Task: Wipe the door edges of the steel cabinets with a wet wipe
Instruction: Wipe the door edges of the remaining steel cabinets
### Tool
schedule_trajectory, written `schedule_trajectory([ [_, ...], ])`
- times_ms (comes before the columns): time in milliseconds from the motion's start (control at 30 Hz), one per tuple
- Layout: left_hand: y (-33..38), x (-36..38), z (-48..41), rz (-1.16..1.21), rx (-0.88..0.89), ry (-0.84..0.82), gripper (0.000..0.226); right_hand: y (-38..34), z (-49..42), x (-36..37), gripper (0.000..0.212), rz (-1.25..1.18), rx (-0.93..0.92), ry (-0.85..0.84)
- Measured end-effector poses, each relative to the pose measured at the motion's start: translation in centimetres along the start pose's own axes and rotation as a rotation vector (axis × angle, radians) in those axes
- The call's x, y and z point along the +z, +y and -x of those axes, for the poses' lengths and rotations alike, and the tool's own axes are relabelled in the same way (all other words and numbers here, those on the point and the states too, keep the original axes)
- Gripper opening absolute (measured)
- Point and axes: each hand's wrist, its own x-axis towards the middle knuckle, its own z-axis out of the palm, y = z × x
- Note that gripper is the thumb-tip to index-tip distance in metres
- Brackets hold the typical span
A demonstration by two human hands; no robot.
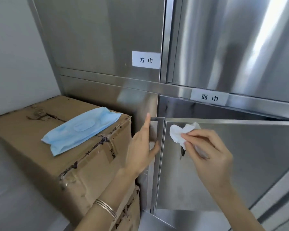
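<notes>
A lower steel cabinet door (pixel 240 164) stands swung open toward me, its free edge (pixel 158 164) on the left. My left hand (pixel 143 147) holds that edge, thumb curled round it and fingers straight up along it. My right hand (pixel 205 147) pinches a crumpled white wet wipe (pixel 178 132) and holds it against the door's face near the top left corner. A dark keyhole or latch (pixel 182 151) shows just below the wipe.
A blue pack of wet wipes (pixel 78 130) lies on stacked cardboard boxes (pixel 57 164) at the left, close to the door edge. Shut upper cabinet doors (pixel 107 39) carry white labels (pixel 146 60). A pale wall (pixel 15 55) closes off the left side.
</notes>
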Motion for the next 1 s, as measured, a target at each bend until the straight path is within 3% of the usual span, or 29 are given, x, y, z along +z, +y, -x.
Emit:
schedule_trajectory([
  [133,2.7,-1.7,5.3,0.272,-0.078,-0.101,0.087,-3.4,3.3,-1.3,0.015,-0.019,-0.029,-0.012],
  [200,3.6,-1.8,7.6,0.362,-0.098,-0.123,0.062,-4.8,4.5,-1.1,0.013,-0.008,-0.069,-0.019],
  [300,5.1,-0.8,10.7,0.304,-0.134,-0.075,0.022,-6.3,5.0,-0.8,0.012,0.008,-0.060,-0.012],
  [567,4.8,2.9,16.5,0.217,-0.407,-0.088,0.033,-6.4,5.7,-0.5,0.010,0.042,-0.134,0.026],
  [767,3.1,4.7,15.7,0.207,-0.354,0.051,0.030,-4.7,6.2,1.4,0.010,0.037,-0.252,0.050],
  [900,1.3,6.8,15.8,0.217,-0.280,0.165,0.028,-4.3,2.7,2.1,0.014,-0.120,-0.247,0.200],
  [1000,0.4,7.9,15.3,0.183,-0.193,0.245,0.034,-4.4,3.8,2.8,0.012,-0.160,-0.489,0.257],
])
